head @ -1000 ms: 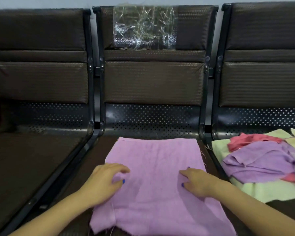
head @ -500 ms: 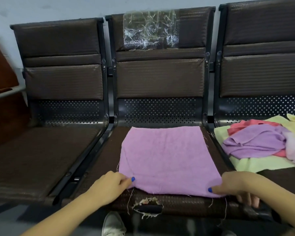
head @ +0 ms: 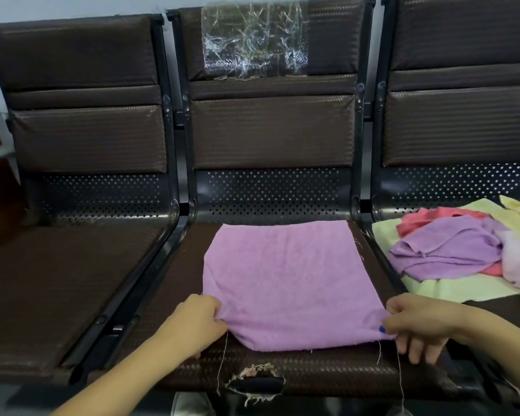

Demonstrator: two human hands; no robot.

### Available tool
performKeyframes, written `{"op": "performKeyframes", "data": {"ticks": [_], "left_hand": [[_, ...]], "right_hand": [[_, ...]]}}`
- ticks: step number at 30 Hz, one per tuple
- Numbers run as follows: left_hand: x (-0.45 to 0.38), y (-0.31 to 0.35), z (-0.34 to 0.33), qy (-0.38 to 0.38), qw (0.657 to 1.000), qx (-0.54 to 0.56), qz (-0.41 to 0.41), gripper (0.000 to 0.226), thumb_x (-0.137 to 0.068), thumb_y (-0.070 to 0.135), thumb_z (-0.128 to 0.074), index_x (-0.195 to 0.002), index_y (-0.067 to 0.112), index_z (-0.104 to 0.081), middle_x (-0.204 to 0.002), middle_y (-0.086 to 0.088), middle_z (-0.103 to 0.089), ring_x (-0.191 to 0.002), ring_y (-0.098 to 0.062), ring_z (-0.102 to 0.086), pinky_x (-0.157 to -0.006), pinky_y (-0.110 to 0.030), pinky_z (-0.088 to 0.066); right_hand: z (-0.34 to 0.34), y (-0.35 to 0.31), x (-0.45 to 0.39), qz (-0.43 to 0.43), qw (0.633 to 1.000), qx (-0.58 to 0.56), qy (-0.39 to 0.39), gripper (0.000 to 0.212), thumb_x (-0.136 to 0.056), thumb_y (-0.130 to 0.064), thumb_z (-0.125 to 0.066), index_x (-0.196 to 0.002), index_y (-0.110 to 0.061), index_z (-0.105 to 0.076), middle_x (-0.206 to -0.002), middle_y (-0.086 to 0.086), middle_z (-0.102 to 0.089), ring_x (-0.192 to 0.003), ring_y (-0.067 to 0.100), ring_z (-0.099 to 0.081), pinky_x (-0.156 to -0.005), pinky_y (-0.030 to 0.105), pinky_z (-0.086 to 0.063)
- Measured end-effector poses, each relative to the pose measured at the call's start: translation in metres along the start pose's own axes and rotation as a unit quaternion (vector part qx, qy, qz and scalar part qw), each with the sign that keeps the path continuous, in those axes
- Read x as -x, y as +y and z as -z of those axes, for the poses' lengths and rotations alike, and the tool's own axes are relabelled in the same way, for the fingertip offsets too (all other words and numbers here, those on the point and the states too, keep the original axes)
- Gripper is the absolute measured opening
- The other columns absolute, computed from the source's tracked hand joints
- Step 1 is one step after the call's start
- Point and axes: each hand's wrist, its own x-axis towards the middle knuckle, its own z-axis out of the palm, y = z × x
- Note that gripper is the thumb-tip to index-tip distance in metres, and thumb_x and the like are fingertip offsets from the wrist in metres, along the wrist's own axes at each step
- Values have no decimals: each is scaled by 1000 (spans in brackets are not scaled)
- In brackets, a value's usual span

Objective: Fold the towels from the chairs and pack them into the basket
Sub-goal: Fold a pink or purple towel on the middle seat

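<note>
A pink-lilac towel [head: 285, 283] is laid flat on the seat of the middle chair [head: 270, 130] in a row of three dark brown chairs. The cloth is roughly square, of one plain colour with a fine terry texture, and loose threads trail from its frayed near edge. Its far edge lies close to the perforated metal back panel; its near edge lies short of a torn patch [head: 255, 382] in the seat front.

The near left corner is pinched by the left hand [head: 197, 321], fingers curled round the cloth. The near right corner is pinched by the right hand [head: 418, 321] between thumb and forefinger; the other fingers [head: 418, 348] hang loosely below the seat edge.

A loose pile of towels [head: 451, 250], lilac, red, pale yellow and pale green, is seen on the right chair's seat, apart from the spread towel. Crumpled clear plastic [head: 254, 40] is fixed to the middle backrest.
</note>
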Motion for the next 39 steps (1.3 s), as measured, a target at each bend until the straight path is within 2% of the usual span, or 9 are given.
{"op": "performKeyframes", "data": {"ticks": [4, 9, 13, 19, 23, 26, 32, 36, 39], "left_hand": [[-2, -10, 16, 21, 972, 229, 47, 15, -89, 12, -57, -75, 9, -58, -67, -7, -61, -55, -21, -64, -46, -33, -56], [4, -26, 33, 18, 850, 516, 107, 17, -96, 6, -46, -89, 4, -62, -79, -10, -65, -53, -16, -57, -37, -25, -43], [8, -39, 44, 19, 788, 605, 111, 21, -94, 0, -42, -99, 2, -62, -75, -15, -55, -45, -17, -54, -34, -24, -43], [17, -53, 44, -34, 832, 550, 61, 7, -79, -6, -66, -76, -3, -60, -62, -15, -53, -51, -21, -54, -45, -29, -53], [18, -68, 33, -50, 904, 421, 47, 35, -77, 3, -75, -53, 6, -51, -51, -11, -51, -49, -20, -56, -47, -28, -54], [12, -79, 24, -44, 917, 389, 79, 47, -83, 8, -68, -42, 15, -45, -47, -8, -47, -50, -22, -57, -46, -28, -53], [12, -90, 22, -34, 943, 317, 99, 26, -75, -2, -75, -64, 0, -52, -52, -11, -57, -44, -15, -55, -39, -24, -47], [16, -77, 24, 100, 978, 181, -10, 19, -75, 2, -75, -70, 14, -61, -59, -2, -60, -54, -14, -53, -53, -20, -41], [18, -50, 18, 77, 972, 157, -156, 16, -79, 17, -71, -71, 30, -66, -79, 9, -66, -76, -6, -60, -68, -17, -44]], "right_hand": [[5, 2, -3, 25, 998, -44, 30, 14, -92, -12, -54, -90, -11, -40, -58, 2, -63, -47, 14, -61, -40, 23, -46], [11, 4, -2, 29, 994, -95, 53, 16, -92, -11, -57, -96, -8, -42, -63, 9, -67, -44, 16, -58, -38, 22, -44], [18, 9, 4, 18, 993, -118, 18, 19, -91, -15, -61, -98, -7, -45, -67, 10, -68, -43, 14, -57, -35, 19, -35], [20, 18, 14, 4, 992, -105, -65, 58, -56, -49, -79, -84, -12, -45, -71, 12, -67, -51, 15, -59, -38, 21, -42], [18, 18, 16, -33, 993, -80, -76, 35, -84, -41, -68, -81, -8, -57, -71, 13, -67, -52, 15, -59, -40, 23, -45], [18, 19, 17, -50, 993, -53, -92, 30, -92, -35, -56, -79, -8, -60, -70, 11, -67, -53, 14, -59, -40, 22, -45], [14, 19, 17, -88, 989, 62, -102, 30, -92, -38, -58, -82, -9, -61, -65, 6, -67, -53, 13, -59, -44, 24, -49], [9, 9, 19, -75, 979, 191, -19, 39, -90, -44, -58, -71, -11, -51, -47, 0, -56, -40, 13, -51, -41, 22, -45], [-3, -7, 17, 73, 959, 248, 113, 41, -88, -45, -60, -63, -17, -42, -56, -6, -46, -50, 10, -43, -49, 18, -34]]}}
